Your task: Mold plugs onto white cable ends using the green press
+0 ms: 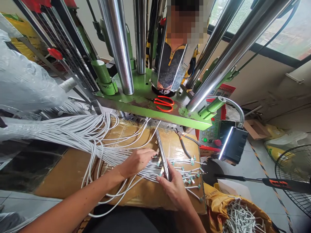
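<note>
Looks down on a bench covered with cardboard [70, 171], set against a green machine plate [136, 103]; shows a thick bundle of white cables [80, 134] sweeping in from the left across the cardboard and fanning out under both hands, with small pale-green plugs [191, 178] at the cable ends scattered just right of the hands; places the left hand [137, 161] palm-down on the fanned cables, fingers bent, tips down among the nearest plugs; cannot tell whether those fingers pinch a cable or only press on it; places the right hand [173, 187] nearer the viewer, closed around the lower end of a long thin metal tool [161, 152] that slants up and away between the two hands, above the cables; sets orange scissors [164, 103] on the green plate among steel columns [116, 42]; lays pliers [182, 139] on the cardboard just beyond the plugs; adds a lit lamp [230, 142] to the right, a yellow bag [216, 207] of white pieces at lower right, and another person's torso [173, 61] behind the machine.
</note>
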Action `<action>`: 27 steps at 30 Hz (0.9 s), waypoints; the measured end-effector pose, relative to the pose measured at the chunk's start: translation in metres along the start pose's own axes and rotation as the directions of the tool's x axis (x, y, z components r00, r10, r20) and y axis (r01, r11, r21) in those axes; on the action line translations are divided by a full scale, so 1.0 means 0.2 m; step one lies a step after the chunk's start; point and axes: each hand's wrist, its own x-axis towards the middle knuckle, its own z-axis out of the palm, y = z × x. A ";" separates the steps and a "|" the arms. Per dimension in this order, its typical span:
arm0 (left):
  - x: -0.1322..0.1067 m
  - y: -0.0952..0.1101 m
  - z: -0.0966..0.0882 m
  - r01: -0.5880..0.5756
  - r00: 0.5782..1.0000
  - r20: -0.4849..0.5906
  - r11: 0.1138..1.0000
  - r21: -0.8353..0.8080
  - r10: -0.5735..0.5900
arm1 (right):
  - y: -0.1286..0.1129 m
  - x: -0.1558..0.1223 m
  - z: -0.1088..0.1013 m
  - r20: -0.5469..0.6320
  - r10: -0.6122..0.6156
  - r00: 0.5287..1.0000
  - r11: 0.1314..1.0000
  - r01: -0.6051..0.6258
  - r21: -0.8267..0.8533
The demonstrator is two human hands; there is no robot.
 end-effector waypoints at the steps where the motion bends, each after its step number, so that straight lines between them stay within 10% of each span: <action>1: 0.00 0.00 0.01 0.050 0.999 -0.021 0.998 -0.026 -0.050 | 0.00 0.00 0.00 0.000 0.006 1.000 1.000 -0.006 -0.001; 5: 0.01 0.02 0.03 0.431 0.853 -0.197 0.866 -0.254 -0.483 | -0.01 0.00 0.01 -0.016 0.042 0.999 0.997 -0.041 0.066; 8: 0.00 0.03 0.00 0.493 0.736 -0.265 0.762 -0.420 -0.622 | 0.00 0.00 0.01 -0.040 0.058 0.998 0.994 -0.054 0.096; 16: 0.03 -0.08 -0.07 0.160 0.984 -0.076 0.987 0.014 -0.158 | 0.00 0.00 0.02 -0.033 0.079 0.996 0.990 -0.074 0.116; 20: 0.06 -0.15 -0.07 -0.036 0.998 0.063 0.995 0.090 0.031 | -0.02 0.00 0.02 -0.052 0.094 0.994 0.991 -0.088 0.098; 27: 0.09 -0.19 -0.06 -0.048 0.993 0.110 0.998 0.042 0.043 | -0.01 0.01 0.02 -0.049 0.109 0.993 0.990 -0.104 0.096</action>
